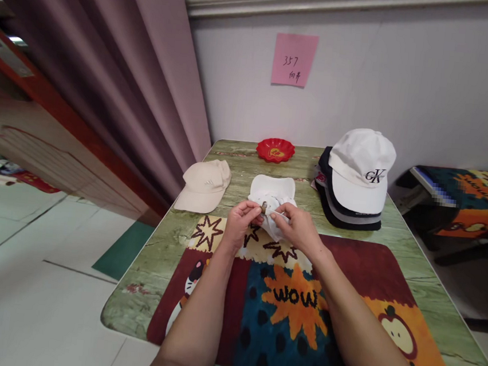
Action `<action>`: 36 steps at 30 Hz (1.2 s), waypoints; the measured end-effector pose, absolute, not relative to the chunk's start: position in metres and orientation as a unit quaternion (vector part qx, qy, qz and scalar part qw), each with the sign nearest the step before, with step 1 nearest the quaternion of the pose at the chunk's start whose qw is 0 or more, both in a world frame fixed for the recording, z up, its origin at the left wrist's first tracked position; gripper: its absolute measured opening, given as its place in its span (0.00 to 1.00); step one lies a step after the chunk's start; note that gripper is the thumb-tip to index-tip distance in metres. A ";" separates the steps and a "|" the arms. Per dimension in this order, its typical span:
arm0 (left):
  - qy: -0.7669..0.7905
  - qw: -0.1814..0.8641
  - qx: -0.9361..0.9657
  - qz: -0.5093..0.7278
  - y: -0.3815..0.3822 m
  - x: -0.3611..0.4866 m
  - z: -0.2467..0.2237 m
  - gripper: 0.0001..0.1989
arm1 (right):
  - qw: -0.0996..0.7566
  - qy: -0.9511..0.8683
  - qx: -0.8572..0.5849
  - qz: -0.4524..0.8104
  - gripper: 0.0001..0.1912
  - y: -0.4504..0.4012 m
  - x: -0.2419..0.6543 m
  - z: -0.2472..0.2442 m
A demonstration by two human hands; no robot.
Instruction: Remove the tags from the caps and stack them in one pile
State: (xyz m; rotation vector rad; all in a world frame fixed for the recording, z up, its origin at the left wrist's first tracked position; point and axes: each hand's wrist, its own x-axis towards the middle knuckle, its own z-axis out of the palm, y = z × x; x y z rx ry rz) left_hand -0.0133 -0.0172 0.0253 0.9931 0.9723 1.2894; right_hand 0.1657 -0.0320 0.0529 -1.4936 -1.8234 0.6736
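Note:
A white cap [273, 187] lies in the middle of the table, its brim toward the wall and its strap end toward me. My left hand [242, 220] pinches the left part of the strap, beside a small brass-coloured buckle [264, 208]. From the right, my right hand [299, 226] pinches the strap's other part between thumb and finger. The fingertips of both hands are close together over the cap. Part of the cap is hidden behind the hands.
A beige cap [204, 186] rests at the left edge of the wooden-patterned table [134, 287]. Several stacked caps, topped by a white one [359, 171], stand at the right. A red scalloped dish [275, 150] sits at the back. A colourful mat [256, 322] lies in front.

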 end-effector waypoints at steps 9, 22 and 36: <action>0.419 0.585 0.435 0.541 -0.017 -0.014 0.027 0.15 | 0.369 -0.692 -0.555 0.278 0.07 -0.031 0.170 0.058; 0.421 0.605 0.437 0.516 -0.018 -0.012 0.025 0.14 | 0.363 -0.700 -0.537 0.301 0.09 -0.032 0.166 0.058; 0.402 0.619 0.462 0.492 -0.018 -0.013 0.019 0.14 | 0.351 -0.701 -0.526 0.329 0.09 -0.030 0.174 0.060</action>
